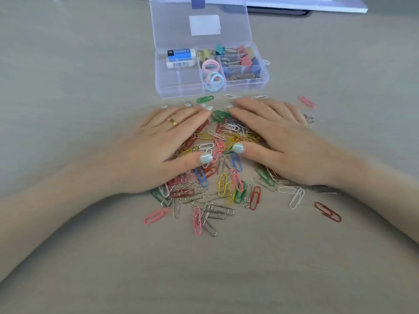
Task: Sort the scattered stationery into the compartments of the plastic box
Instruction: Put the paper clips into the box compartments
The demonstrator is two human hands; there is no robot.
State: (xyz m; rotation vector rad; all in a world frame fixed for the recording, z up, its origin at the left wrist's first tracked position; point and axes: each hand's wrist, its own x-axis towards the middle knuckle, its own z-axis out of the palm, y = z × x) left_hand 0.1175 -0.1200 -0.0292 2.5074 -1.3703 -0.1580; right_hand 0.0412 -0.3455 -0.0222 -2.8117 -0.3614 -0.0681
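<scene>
A pile of coloured paper clips (217, 189) lies scattered on the table in front of me. My left hand (158, 146) rests flat on the pile's left side, fingers apart. On the right side my right hand (276, 137) lies flat too, and the fingertips of both hands nearly meet near a green clip. Beyond them stands the clear plastic box (181, 91) with its lid open. It holds two erasers (181, 58) at the left, pastel rings (212, 75) in the middle and binder clips (238, 57) at the right. The front left compartment looks empty.
Stray clips lie apart from the pile: a pink one (308, 102) at the right, a dark red one (327, 211) at the lower right, a green one (205, 99) by the box. A white sheet (317, 5) and a dark object lie behind the box.
</scene>
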